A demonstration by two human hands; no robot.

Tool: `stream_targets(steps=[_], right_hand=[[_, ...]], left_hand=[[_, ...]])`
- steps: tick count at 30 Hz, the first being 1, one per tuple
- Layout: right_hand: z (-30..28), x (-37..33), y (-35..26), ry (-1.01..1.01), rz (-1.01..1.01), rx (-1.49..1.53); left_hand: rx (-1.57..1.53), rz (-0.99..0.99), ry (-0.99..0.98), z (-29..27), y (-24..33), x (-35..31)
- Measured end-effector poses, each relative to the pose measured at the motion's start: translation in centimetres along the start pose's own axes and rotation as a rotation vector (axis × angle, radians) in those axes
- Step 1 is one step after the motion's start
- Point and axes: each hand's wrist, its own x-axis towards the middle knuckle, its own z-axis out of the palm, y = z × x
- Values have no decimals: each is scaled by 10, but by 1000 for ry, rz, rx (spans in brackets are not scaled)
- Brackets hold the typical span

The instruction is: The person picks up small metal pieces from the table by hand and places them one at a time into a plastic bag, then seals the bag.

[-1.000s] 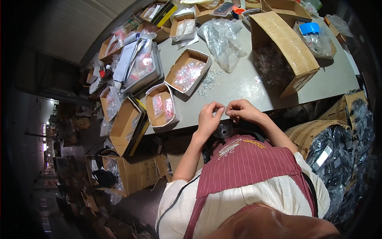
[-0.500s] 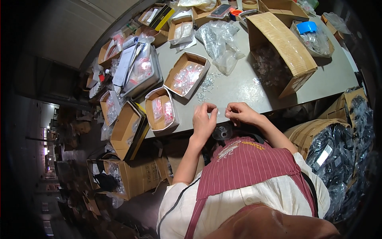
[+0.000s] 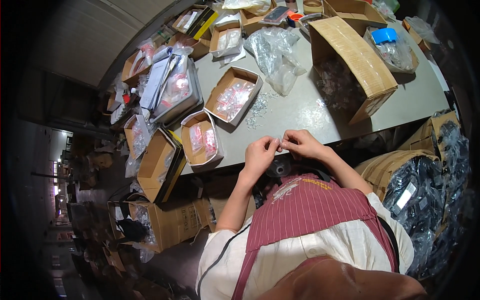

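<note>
Item: small clear packet (image 3: 280, 142), between left hand (image 3: 260, 154) and right hand (image 3: 302, 143), by the grey table's (image 3: 295, 107) near edge; contents too small to tell from where I stand. Probably feather-light, limp, slippery; best taken by its rim. Both hands: pinching it, thumb to forefinger, turned inward, nearly touching.

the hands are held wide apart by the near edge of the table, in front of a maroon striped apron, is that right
Not wide apart: the head view shows the left hand and right hand close together, fingertips almost meeting, by the near edge of the table, in front of a maroon striped apron.
</note>
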Motion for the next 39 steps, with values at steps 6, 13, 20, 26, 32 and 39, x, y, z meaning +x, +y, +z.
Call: stream_targets(steps=[6,13,20,26,32,39], right_hand=[[3,0,-6,44,-82,-27],[5,1,4,97,-57,10],[-1,0,-1,-31,-52,411],[1,-2,-7,89,53,201],[9,-3,-27,242,-320,-66],[8,-6,-26,247,-213,159]], left_hand=[[-37,45,-31,7,-15,8],[-139,3,-128,5,-3,13],[-470,-63,-258,3,-21,19],[-557,-30,-173,3,-20,17],[-696,48,-99,-4,-10,16],[-767,58,-54,0,1,16]])
